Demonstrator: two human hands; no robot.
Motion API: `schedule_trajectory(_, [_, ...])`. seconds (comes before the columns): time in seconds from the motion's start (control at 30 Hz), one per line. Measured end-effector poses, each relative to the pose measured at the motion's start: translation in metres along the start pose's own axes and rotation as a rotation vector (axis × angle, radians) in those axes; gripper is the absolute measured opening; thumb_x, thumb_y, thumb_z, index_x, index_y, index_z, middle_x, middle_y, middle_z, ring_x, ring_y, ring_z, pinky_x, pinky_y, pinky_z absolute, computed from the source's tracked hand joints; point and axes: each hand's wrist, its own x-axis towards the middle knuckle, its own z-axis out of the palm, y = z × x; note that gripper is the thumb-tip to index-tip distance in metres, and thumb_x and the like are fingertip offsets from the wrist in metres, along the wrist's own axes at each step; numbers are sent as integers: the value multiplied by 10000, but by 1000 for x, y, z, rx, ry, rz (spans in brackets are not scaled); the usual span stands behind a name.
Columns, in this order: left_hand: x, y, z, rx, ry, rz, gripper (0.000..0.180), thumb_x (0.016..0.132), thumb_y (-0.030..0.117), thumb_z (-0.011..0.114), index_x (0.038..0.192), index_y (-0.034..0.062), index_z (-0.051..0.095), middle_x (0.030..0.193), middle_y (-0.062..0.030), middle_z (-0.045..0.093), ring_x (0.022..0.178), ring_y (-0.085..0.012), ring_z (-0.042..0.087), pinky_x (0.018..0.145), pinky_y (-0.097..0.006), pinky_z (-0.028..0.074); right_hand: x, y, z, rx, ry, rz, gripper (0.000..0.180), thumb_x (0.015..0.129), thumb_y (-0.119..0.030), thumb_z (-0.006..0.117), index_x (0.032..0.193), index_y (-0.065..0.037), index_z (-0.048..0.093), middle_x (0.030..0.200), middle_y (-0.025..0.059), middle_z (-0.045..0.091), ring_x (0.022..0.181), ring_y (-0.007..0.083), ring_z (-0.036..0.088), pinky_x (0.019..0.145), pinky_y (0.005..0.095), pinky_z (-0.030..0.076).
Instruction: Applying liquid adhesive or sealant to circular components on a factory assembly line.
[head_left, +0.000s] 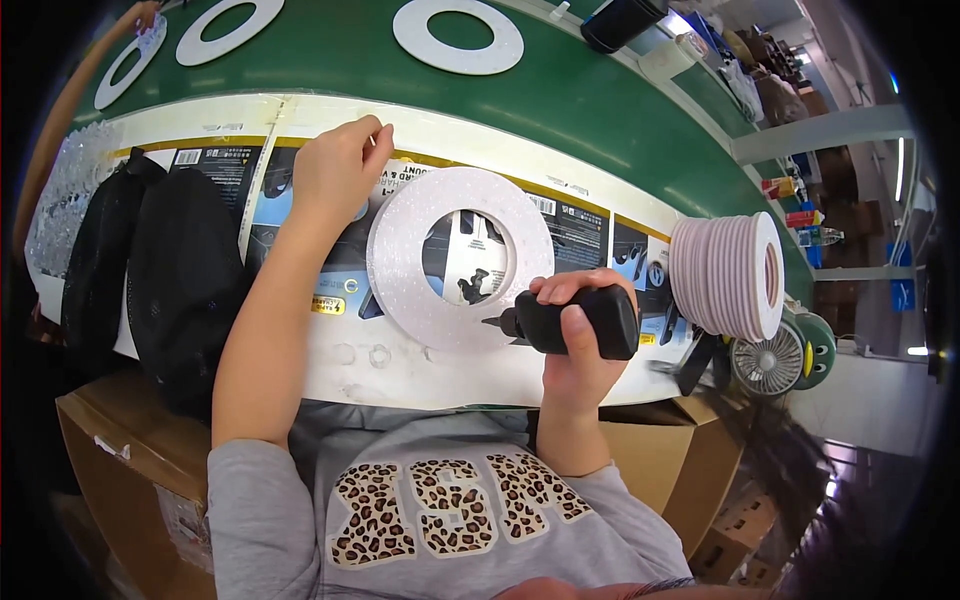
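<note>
My right hand [585, 345] is wrapped round a black squeeze bottle [570, 325] tilted on its side. The bottle's narrow tip points left, over the near part of a white speckled ring [400, 255]. This flat ring has a thick edge, and printed card shows through its hole. Beyond the ring's upper left edge, my left hand [340, 165] is closed with its fingers curled. Whatever those fingers hold, if anything, is hidden.
Printed cardboard [330, 375] covers the near worktop. Right stands a bundle of rings [720, 275] beside a small fan [768, 362]. Black mesh bags [185, 270] and clear plastic pieces [70, 200] lie left. More rings [458, 36] rest on the green surface; another person's hand [145, 15] touches one.
</note>
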Motion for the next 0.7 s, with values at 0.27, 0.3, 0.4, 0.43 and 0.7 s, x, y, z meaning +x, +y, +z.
schedule_trajectory(0.27, [0,3,0,-17,-15,-18,230,878,227,596,730,53,624,604,-76,620,528,-253,601,501,-355,458,-2,9,-3,30,-50,4,294,836,-39,668,1090,19,531,919,134,643,888,220,631,856,359,505])
schedule_trajectory(0.3, [0,2,0,-33,-32,-23,223,887,228,590,775,40,636,626,-98,624,532,-254,592,511,-345,445,-2,11,-3,36,-56,3,296,841,-61,675,1087,20,532,915,134,645,890,219,629,854,357,504])
schedule_trajectory(0.4, [0,3,-1,-45,-57,-32,224,897,227,582,820,27,648,650,-120,628,539,-255,585,522,-334,434,-2,12,-2,-1,-44,9,297,846,-80,675,1085,21,531,910,131,647,891,220,629,852,355,503])
schedule_trajectory(0.43, [-1,3,-2,-43,-65,-34,225,898,226,580,819,27,647,652,-120,629,541,-256,587,524,-334,435,-2,12,-2,-1,-45,10,297,846,-80,675,1085,21,531,910,131,647,891,220,629,852,355,503])
schedule_trajectory(0.7, [0,1,0,-29,-48,-21,230,894,230,579,781,38,639,631,-101,627,538,-257,598,517,-346,450,-1,13,-3,-56,-23,36,353,827,-133,693,1104,-21,505,868,124,596,847,248,587,859,445,487])
